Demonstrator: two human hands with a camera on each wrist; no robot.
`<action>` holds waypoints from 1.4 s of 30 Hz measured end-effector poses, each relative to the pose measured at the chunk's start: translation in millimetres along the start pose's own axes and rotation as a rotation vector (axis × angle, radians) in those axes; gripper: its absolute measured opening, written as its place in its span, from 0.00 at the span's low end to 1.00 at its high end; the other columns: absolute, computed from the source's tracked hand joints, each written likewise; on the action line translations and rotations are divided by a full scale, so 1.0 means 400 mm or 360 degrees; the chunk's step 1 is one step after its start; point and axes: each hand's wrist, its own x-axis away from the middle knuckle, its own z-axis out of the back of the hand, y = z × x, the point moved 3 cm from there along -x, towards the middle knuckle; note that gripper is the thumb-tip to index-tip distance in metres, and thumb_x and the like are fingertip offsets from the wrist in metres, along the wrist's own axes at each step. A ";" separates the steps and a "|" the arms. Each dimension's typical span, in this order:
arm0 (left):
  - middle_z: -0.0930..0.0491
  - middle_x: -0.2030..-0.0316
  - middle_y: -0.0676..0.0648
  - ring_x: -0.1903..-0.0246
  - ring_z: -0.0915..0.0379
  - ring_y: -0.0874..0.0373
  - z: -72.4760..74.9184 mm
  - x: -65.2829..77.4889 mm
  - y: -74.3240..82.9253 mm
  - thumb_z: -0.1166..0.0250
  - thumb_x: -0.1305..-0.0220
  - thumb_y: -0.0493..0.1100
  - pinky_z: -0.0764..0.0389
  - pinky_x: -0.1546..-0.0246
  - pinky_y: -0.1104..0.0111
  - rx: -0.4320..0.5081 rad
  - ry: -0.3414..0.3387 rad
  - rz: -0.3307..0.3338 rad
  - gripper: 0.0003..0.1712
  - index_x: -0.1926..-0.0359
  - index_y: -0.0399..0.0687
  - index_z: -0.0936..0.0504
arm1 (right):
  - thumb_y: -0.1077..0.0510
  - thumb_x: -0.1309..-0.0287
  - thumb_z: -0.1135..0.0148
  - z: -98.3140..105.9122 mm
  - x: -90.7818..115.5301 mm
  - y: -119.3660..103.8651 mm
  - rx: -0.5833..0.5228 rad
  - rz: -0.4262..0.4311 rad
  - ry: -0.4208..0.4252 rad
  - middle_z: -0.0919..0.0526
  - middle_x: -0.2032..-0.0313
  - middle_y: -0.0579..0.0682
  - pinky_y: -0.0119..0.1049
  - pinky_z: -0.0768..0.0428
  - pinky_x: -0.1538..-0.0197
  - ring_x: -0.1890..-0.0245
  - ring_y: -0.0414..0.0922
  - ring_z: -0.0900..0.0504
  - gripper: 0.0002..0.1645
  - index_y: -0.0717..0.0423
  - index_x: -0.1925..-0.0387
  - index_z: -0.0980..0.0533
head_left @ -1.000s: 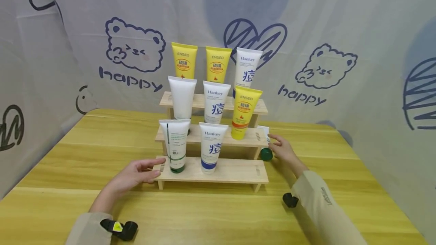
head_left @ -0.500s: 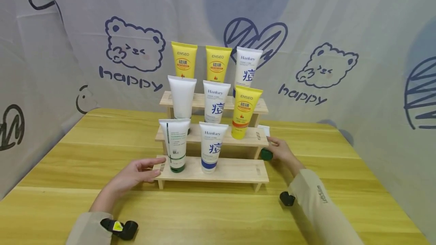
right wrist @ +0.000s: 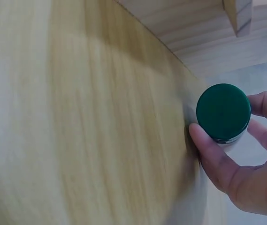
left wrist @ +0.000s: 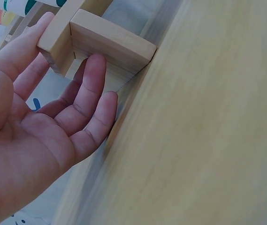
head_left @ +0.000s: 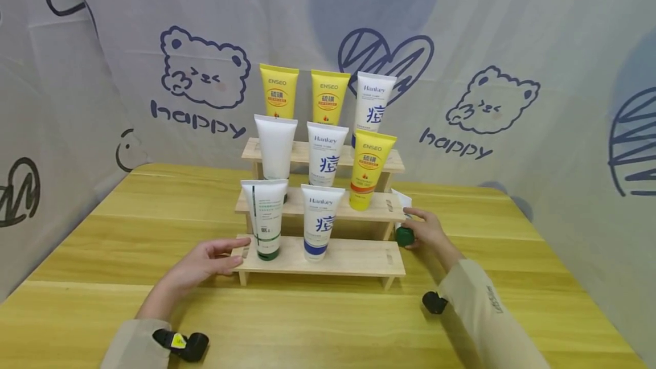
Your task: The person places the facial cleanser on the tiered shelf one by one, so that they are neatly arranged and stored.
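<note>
A three-tier wooden display stand [head_left: 353, 255] holds several squeeze tubes, caps down. My left hand [head_left: 207, 263] grips the left end of its lowest shelf; in the left wrist view the thumb and fingers lie around the shelf's end [left wrist: 63, 37]. Beside the stand's right side, my right hand [head_left: 427, 235] pinches a white squeeze tube with a green cap [head_left: 405, 236]. The right wrist view shows that green cap [right wrist: 223, 111] end-on, between thumb and fingers, close to the tabletop. In the head view, the stand partly hides the tube's body.
On the lowest shelf stand a white-and-green tube [head_left: 265, 218] and a white-and-blue Hankey tube [head_left: 322, 221]. A yellow ENSEO tube [head_left: 370, 169] is at the middle shelf's right. The wooden table [head_left: 307, 323] meets a patterned cloth backdrop [head_left: 292, 21] behind.
My right hand has shifted its hold on the green-capped tube, and the tube has moved slightly right with its body tilting. My left hand stays on the shelf's end.
</note>
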 end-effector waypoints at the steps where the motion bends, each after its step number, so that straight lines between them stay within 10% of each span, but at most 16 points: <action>1: 0.46 0.37 0.35 0.54 0.35 0.52 -0.001 0.000 0.000 0.41 0.40 0.42 0.25 0.59 0.63 -0.0001 -0.0001 -0.0002 0.29 0.40 0.35 0.36 | 0.67 0.46 0.50 0.003 0.003 0.001 -0.0031 -0.0016 0.0006 0.25 0.63 0.68 0.40 0.21 0.78 0.81 0.42 0.23 0.29 0.67 0.40 0.39; 14: 0.46 0.37 0.34 0.54 0.35 0.53 -0.004 -0.003 0.000 0.41 0.40 0.42 0.25 0.59 0.63 -0.0009 -0.0002 -0.0004 0.29 0.40 0.34 0.36 | 0.69 0.51 0.45 0.030 0.055 -0.009 -0.0452 0.0067 -0.0092 0.34 0.55 0.71 0.45 0.21 0.69 0.70 0.49 0.22 0.39 0.56 0.35 0.43; 42: 0.46 0.37 0.33 0.56 0.35 0.52 -0.001 0.000 -0.002 0.40 0.40 0.43 0.25 0.60 0.62 -0.0016 0.0010 0.0002 0.30 0.40 0.35 0.36 | 0.80 0.58 0.51 0.044 0.162 -0.066 -0.0513 0.0360 -0.0234 0.54 0.45 0.69 0.58 0.26 0.65 0.62 0.52 0.29 0.56 0.45 0.32 0.61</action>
